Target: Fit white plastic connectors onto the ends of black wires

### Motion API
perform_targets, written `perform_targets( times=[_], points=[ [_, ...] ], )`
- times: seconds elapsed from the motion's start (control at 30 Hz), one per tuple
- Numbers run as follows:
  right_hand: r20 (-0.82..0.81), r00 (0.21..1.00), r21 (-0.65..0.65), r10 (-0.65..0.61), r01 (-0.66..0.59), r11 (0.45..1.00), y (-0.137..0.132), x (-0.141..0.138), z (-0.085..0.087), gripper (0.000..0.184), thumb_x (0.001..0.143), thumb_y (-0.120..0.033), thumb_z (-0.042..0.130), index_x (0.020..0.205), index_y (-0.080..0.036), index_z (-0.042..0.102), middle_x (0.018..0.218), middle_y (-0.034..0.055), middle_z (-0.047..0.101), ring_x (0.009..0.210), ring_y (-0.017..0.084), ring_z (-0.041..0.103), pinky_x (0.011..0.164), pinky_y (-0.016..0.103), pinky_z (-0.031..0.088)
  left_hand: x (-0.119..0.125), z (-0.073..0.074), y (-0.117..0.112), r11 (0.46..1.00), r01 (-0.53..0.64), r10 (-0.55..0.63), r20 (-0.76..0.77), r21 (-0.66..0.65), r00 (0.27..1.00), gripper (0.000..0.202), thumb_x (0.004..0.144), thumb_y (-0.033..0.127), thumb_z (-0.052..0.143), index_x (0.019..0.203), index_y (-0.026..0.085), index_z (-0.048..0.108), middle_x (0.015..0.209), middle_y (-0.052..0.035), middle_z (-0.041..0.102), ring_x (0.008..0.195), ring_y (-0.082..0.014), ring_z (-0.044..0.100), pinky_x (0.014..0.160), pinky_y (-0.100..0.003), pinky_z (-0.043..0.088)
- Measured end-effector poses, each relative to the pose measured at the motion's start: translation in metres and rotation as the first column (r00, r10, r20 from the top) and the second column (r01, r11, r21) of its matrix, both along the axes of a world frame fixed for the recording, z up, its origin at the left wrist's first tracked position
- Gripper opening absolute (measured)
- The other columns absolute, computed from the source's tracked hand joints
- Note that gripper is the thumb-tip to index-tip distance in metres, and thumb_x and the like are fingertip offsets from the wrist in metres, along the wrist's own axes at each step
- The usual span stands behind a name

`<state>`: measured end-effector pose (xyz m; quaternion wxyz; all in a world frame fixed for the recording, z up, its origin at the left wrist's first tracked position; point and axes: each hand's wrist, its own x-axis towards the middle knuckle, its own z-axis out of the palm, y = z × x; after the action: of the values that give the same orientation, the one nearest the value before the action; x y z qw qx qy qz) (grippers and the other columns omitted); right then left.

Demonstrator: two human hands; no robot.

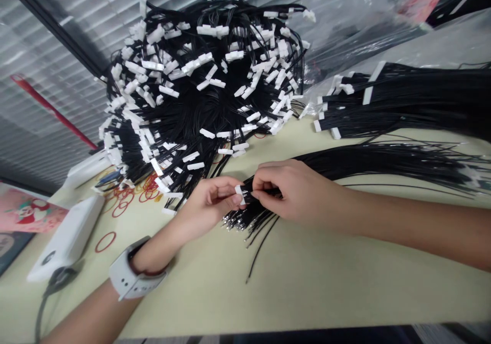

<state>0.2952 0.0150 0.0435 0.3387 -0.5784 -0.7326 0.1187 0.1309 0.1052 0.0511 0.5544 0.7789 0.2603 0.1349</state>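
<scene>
My left hand [218,201], with a pale watch strap [138,270] on its wrist, pinches a small white connector housing [240,195] between thumb and fingers. Just to its right, my right hand [286,188] has its fingertips closed on thin black wires at the housing's edge. Exactly which wires it grips is hidden by the fingers. Beneath both hands lies a bundle of loose black wires [333,160], its bare metal terminals [238,221] fanned out below the housing. A few stray wires curve down onto the table.
A large heap of black wires with white connectors [207,93] stands behind my hands. More connectored bundles [422,98] lie at the right beside clear plastic [345,42]. Red rubber bands [123,201] and a white power strip [69,236] are at the left on the table [307,282].
</scene>
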Motion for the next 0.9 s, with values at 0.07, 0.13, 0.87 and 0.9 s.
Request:
perform_targets(
  times=[0.07,0.13,0.87,0.9],
  points=[
    [-0.019,1.000,0.010,0.006,-0.005,1.000,0.000,0.000,0.000,0.012,0.073,-0.009,0.051,0.062,-0.014,0.053,0.062,-0.0018,0.052,0.053,0.007,0.040,0.053,0.022,0.028,0.000,0.000,0.000,1.000,0.000,0.000,0.002,0.004,1.000,0.003,0.077,0.016,0.058,0.079,0.013,0.059,0.065,-0.0009,0.062,0.061,-0.0105,0.057,0.058,-0.021,0.045],
    [-0.037,0.999,0.019,0.007,-0.006,1.000,0.000,-0.001,-0.002,0.012,0.073,-0.009,0.051,0.062,-0.014,0.054,0.062,-0.0021,0.052,0.053,0.007,0.040,0.053,0.022,0.028,0.000,-0.001,-0.001,1.000,0.005,-0.005,0.006,0.025,1.000,0.003,0.078,0.016,0.058,0.080,0.013,0.059,0.065,-0.0005,0.061,0.061,-0.0102,0.056,0.058,-0.021,0.044],
    [0.173,0.985,0.073,-0.013,0.000,0.997,-0.004,-0.010,-0.015,0.015,0.083,-0.010,0.040,0.075,-0.012,0.053,0.074,0.0040,0.052,0.063,0.013,0.044,0.056,0.026,0.030,-0.002,-0.002,-0.014,0.870,-0.020,0.064,-0.072,0.493,0.995,0.013,0.076,0.011,0.050,0.078,0.014,0.062,0.063,-0.0016,0.059,0.057,-0.0125,0.051,0.050,-0.023,0.039],
    [0.146,0.989,0.061,-0.019,0.010,0.998,-0.005,-0.011,-0.015,0.015,0.083,-0.010,0.040,0.075,-0.012,0.053,0.074,0.0038,0.052,0.063,0.012,0.045,0.056,0.026,0.030,-0.002,-0.002,-0.015,0.848,-0.017,0.071,-0.081,0.529,0.994,0.013,0.076,0.010,0.050,0.077,0.014,0.062,0.062,-0.0014,0.059,0.055,-0.0120,0.050,0.049,-0.022,0.038]
  ],
)
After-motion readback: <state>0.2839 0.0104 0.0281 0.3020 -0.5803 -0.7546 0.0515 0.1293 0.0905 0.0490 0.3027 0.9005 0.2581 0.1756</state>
